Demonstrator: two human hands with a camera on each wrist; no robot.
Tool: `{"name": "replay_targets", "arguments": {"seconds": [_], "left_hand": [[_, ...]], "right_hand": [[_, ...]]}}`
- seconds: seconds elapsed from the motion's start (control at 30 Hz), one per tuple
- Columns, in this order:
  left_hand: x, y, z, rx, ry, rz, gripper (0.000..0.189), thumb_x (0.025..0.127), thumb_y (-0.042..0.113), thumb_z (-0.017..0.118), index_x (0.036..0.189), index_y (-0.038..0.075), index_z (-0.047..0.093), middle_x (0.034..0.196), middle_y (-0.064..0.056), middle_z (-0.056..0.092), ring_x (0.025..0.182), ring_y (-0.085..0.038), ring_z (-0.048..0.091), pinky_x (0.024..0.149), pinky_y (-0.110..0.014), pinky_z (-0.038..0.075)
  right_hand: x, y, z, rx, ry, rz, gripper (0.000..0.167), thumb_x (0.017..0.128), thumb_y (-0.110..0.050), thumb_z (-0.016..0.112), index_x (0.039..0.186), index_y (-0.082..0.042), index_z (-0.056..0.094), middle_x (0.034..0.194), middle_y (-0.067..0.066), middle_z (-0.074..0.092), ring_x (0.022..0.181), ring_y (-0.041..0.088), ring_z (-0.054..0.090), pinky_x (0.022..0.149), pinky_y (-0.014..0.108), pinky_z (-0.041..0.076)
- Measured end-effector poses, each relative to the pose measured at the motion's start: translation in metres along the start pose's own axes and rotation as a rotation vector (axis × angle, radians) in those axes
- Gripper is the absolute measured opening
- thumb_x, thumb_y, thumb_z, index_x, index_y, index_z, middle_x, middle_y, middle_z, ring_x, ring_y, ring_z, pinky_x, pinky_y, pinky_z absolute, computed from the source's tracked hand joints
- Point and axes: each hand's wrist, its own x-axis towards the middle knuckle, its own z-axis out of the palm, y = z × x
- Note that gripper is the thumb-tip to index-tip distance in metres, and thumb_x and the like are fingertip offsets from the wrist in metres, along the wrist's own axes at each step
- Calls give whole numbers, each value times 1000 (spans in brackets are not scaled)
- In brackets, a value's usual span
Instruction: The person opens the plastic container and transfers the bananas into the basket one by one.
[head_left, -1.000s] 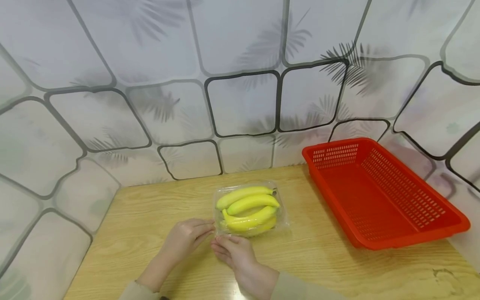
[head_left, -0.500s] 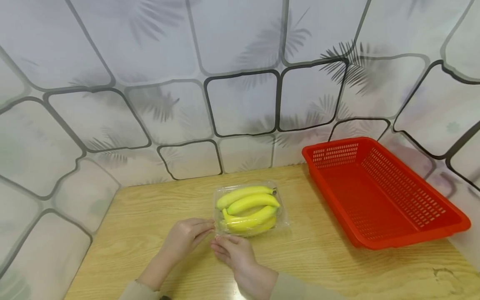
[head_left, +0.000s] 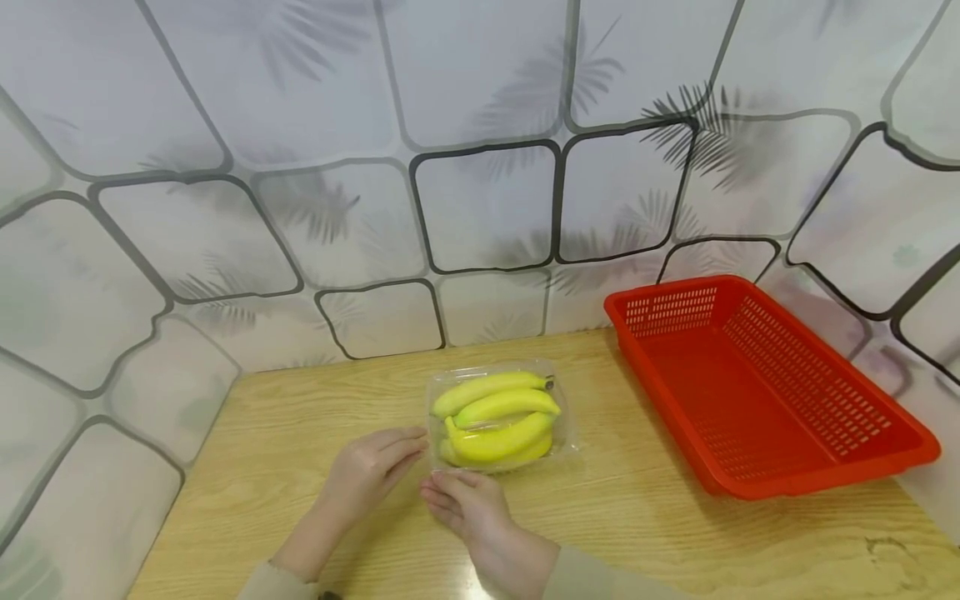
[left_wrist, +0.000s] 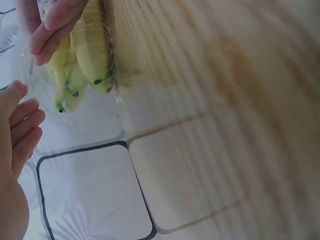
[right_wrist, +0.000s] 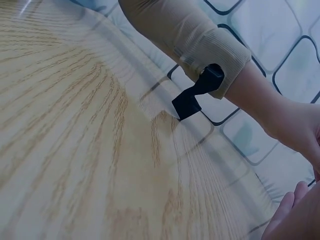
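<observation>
A clear plastic container (head_left: 567, 418) lies on the wooden table, with several yellow bananas (head_left: 507, 407) inside. Fingertips of my left hand (head_left: 369, 465) pinch at its near left corner. Just below them, my right hand (head_left: 478, 512) pinches the same corner from the front, thumb uppermost. The left wrist view shows the bananas (left_wrist: 90, 45) through the plastic, with my right hand (left_wrist: 55, 27) above and my left hand (left_wrist: 15, 150) at the left edge. What exactly lies between the fingertips is hard to see. In the right wrist view, my left hand (right_wrist: 295, 122) is partly cut off.
A red slotted plastic basket (head_left: 750, 408) stands right of the container. Patterned wall covering (head_left: 480, 208) surrounds the wooden tabletop (head_left: 315, 400) at the back and sides. A black strap-like mount (right_wrist: 195, 95) sits at my left sleeve.
My left hand's fingertips have shifted slightly away from me, along the container's left side. Glints on the clear plastic over the front bananas have changed. My right hand stays almost still.
</observation>
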Motion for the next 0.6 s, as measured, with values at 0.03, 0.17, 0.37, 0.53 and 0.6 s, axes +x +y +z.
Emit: {"name": "replay_targets", "arguments": {"seconds": [0.03, 0.17, 0.37, 0.53, 0.6], "left_hand": [[1, 0, 0, 4, 7, 2, 14, 94, 14, 75, 101, 4, 81, 104, -11, 83, 88, -25, 82, 78, -31, 67], [4, -1, -2, 15, 35, -4, 30, 108, 25, 59, 102, 5, 81, 103, -10, 83, 87, -25, 82, 76, -31, 68], [9, -4, -2, 17, 69, -16, 44, 113, 32, 47, 102, 5, 81, 101, -9, 83, 84, -24, 81, 73, -31, 67], [15, -7, -3, 15, 98, -15, 49, 114, 33, 44, 101, 4, 81, 100, -10, 83, 83, -25, 81, 73, -32, 67], [18, -9, -4, 20, 100, -23, 49, 114, 33, 44, 101, 4, 81, 99, -10, 83, 83, -25, 81, 72, -33, 67]], "right_hand": [[0, 0, 0, 6, 3, 2, 34, 104, -13, 68, 131, 8, 65, 112, 8, 80, 97, 10, 77, 97, 28, 64], [1, 0, 1, 21, 5, 7, 34, 104, -13, 68, 130, 8, 65, 112, 7, 80, 95, 9, 76, 96, 27, 64], [1, 0, 1, 21, -8, 9, 38, 105, -17, 67, 134, 7, 63, 116, 9, 79, 98, 10, 75, 99, 29, 64], [1, 0, 1, 19, -6, 8, 38, 106, -19, 65, 135, 6, 63, 120, 11, 78, 100, 10, 75, 101, 30, 63], [2, 0, 2, 22, 0, 3, 37, 106, -19, 65, 134, 6, 64, 118, 10, 79, 99, 10, 75, 100, 30, 63]]}}
